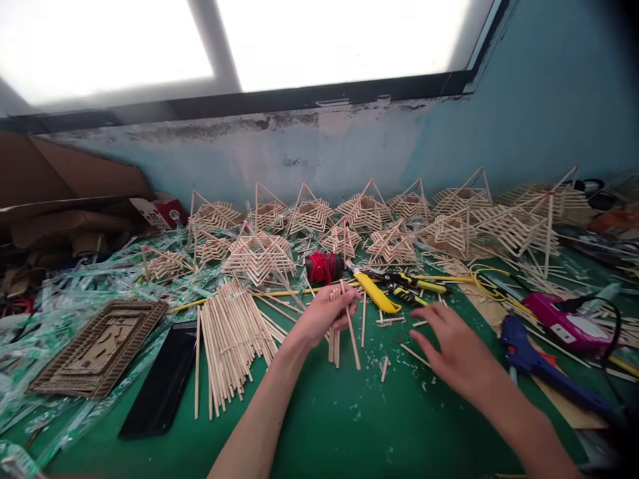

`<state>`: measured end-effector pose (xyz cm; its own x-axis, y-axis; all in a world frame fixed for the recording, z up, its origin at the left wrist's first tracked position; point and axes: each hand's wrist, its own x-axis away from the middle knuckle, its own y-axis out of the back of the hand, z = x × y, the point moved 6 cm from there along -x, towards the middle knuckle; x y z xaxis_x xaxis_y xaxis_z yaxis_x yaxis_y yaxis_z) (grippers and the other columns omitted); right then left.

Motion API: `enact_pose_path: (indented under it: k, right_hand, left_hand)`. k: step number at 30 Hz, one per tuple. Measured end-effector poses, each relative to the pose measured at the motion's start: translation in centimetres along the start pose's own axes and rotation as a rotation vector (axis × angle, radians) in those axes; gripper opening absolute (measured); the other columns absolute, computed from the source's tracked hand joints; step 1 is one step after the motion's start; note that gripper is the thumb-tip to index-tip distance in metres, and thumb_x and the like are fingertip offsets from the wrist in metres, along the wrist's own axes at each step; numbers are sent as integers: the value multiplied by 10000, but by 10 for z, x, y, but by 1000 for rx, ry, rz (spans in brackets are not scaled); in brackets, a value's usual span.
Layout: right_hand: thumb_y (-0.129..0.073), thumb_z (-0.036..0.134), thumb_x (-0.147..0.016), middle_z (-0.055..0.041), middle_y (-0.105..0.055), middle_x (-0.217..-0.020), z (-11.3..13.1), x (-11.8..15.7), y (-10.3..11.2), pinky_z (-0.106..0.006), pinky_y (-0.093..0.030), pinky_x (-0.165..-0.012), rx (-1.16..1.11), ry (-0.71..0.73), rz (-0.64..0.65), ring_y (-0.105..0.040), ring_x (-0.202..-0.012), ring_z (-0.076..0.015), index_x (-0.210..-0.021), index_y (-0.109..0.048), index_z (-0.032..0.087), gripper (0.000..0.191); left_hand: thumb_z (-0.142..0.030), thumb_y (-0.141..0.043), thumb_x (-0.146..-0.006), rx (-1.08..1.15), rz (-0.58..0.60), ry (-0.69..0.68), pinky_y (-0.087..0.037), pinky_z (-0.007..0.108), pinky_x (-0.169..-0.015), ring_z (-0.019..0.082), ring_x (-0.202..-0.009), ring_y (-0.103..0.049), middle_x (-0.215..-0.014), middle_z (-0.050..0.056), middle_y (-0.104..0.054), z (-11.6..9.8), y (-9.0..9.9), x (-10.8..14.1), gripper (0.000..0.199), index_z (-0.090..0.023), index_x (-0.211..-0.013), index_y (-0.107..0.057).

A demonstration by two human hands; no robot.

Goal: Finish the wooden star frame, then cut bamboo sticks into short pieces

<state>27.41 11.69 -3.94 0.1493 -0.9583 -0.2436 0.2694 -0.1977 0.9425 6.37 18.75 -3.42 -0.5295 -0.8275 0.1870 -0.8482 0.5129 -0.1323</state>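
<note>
My left hand (327, 311) is closed around several thin wooden sticks (351, 332), which poke out below and above the fingers. To the right, my right hand (446, 346) hovers with fingers apart and nothing visible between them, close to a loose stick (415, 355) on the green table. Just beyond the hands are a yellow box cutter (375, 293), pliers with yellow-black handles (417, 285) and a spool of red string (324, 267). A large pile of wooden sticks (232, 339) lies left of my left forearm.
Several stick-built pyramid frames (259, 256) line the wall side. A black phone-like slab (160, 382) and a corrugated cardboard panel (100, 347) lie left among plastic strips. A blue glue gun (544, 369) and a magenta device (569, 322) with a cord sit right.
</note>
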Motion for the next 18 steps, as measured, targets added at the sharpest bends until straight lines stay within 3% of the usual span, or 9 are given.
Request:
enact_pose_path:
  k: [3, 5, 7, 9, 12, 15, 18]
  right_hand:
    - [-426, 355, -980, -82, -623, -981, 9, 42, -10, -343, -541, -700, -38, 10, -44, -631, -886, -235, -1033, -593, 234, 213]
    - [-425, 331, -992, -76, -618, -931, 9, 62, -18, -337, -517, -661, -66, 9, -87, -619, -829, -229, -988, -578, 230, 183]
    - [-400, 279, -1006, -82, -614, -923, 8, 71, -23, -339, -499, -666, -73, 0, -104, -611, -823, -228, -974, -562, 216, 177]
    - [-393, 238, -1008, -84, -611, -925, 11, 70, -24, -355, -483, -697, -73, 5, -103, -602, -833, -232, -972, -559, 207, 173]
    - [-408, 204, -1001, -80, -610, -929, 19, 56, -23, -365, -462, -733, -78, 40, -99, -587, -845, -234, -949, -573, 206, 173]
    - [-418, 173, -993, -78, -612, -942, 28, 35, -25, -360, -451, -751, -79, 76, -96, -573, -862, -231, -943, -594, 203, 185]
    - [-433, 147, -979, -73, -616, -942, 31, 14, -30, -359, -442, -754, -64, 96, -94, -560, -876, -235, -928, -606, 200, 188]
  left_hand:
    - [-545, -534, -896, -253, -30, 84, -244, 196, -408, 56, -378, -277, -552, -68, -460, 10, -2, 1, 367, -179, -921, -544]
    - [-443, -546, -901, -456, -100, 115, -319, 220, -467, 102, -444, -402, -575, -36, -489, 14, -7, 2, 257, -189, -864, -543]
    - [-356, -590, -872, -664, -176, 128, -406, 270, -586, 184, -636, -571, -705, 39, -580, 13, -15, 3, 181, -185, -821, -558]
    - [-299, -613, -853, -847, -216, 151, -451, 339, -723, 289, -868, -644, -872, 123, -650, 12, -26, 1, 127, -174, -851, -591]
    - [-193, -555, -871, -1051, -216, 205, -458, 417, -846, 364, -1029, -653, -1046, 211, -677, 12, -35, -5, 141, -142, -979, -630]
    - [-159, -496, -896, -1193, -212, 255, -471, 429, -878, 362, -1083, -654, -1131, 243, -671, 12, -29, -6, 241, -117, -1096, -623]
    - [-206, -476, -921, -1289, -215, 278, -488, 385, -888, 320, -1107, -655, -1159, 207, -676, 12, -16, -2, 264, -130, -1132, -615]
